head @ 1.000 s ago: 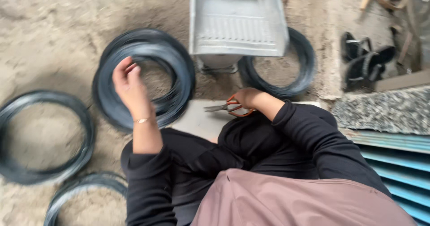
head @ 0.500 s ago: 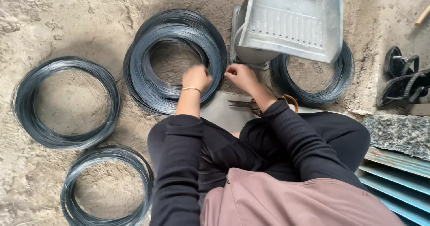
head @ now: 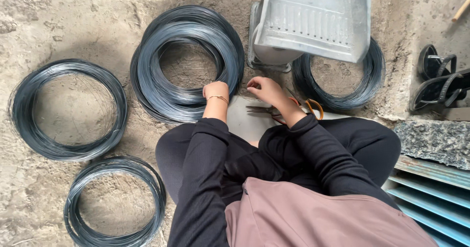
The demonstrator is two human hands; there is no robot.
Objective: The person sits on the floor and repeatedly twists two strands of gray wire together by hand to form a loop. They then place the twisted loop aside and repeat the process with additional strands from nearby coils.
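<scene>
A large coil of dark steel wire [head: 188,66] lies on the sandy ground in front of me. My left hand [head: 216,91] is closed in a fist on the coil's near rim. My right hand [head: 264,88] hovers just to its right with fingers curled, at the far edge of a pale flat slab [head: 242,122]. Any strand it pinches is too thin to see. Scissors with orange handles [head: 293,110] lie on the slab, partly under my right wrist. My black sleeves and knees fill the foreground.
Two more wire coils lie at left [head: 68,110] and lower left [head: 115,203]. Another coil [head: 362,88] sits partly under a grey metal chute [head: 316,19]. Black sandals [head: 440,83], a stone block [head: 433,139] and blue corrugated sheet [head: 431,193] are at right.
A second ago my right hand held the scissors and my left was raised over the coil. Now the scissors lie on the slab and both hands are at the coil's near rim.
</scene>
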